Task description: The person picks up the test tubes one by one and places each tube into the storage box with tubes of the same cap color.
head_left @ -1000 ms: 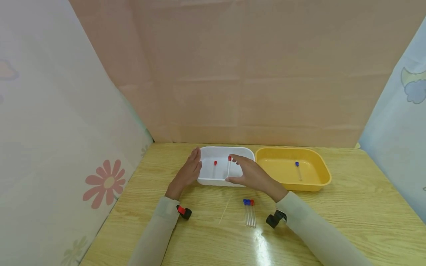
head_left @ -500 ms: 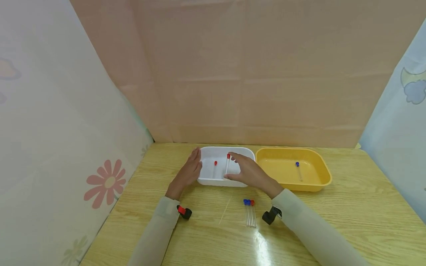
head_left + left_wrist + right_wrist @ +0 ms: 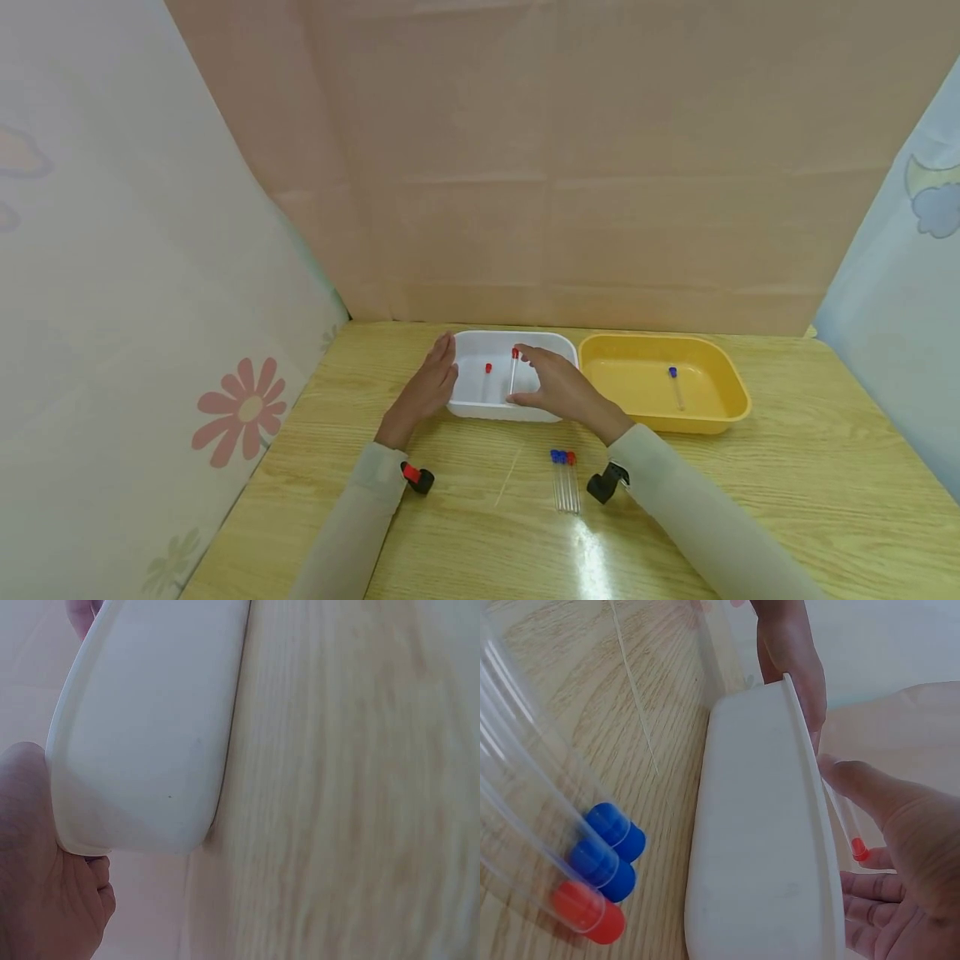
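A red-capped clear test tube (image 3: 513, 375) is pinched lengthwise between the thumb and finger of my right hand (image 3: 562, 387), over the white tray (image 3: 510, 412). In the right wrist view its red cap (image 3: 859, 849) is at a fingertip, and the thumb lies near the tray's rim. Inside the tray lies another red-capped tube (image 3: 487, 379). My left hand (image 3: 427, 383) rests against the tray's left end, fingers extended; in the left wrist view its thumb (image 3: 26, 761) is at the rim.
To the right stands a yellow tray (image 3: 693, 423) with a blue-capped tube (image 3: 677, 387) in it. In front of the white tray, blue-capped tubes (image 3: 558, 483) and a red-capped one (image 3: 573, 483) lie side by side on the wooden table (image 3: 450, 533).
My right hand has shifted slightly left over the white tray with the red-capped test tube. The left hand stays at the tray's end.
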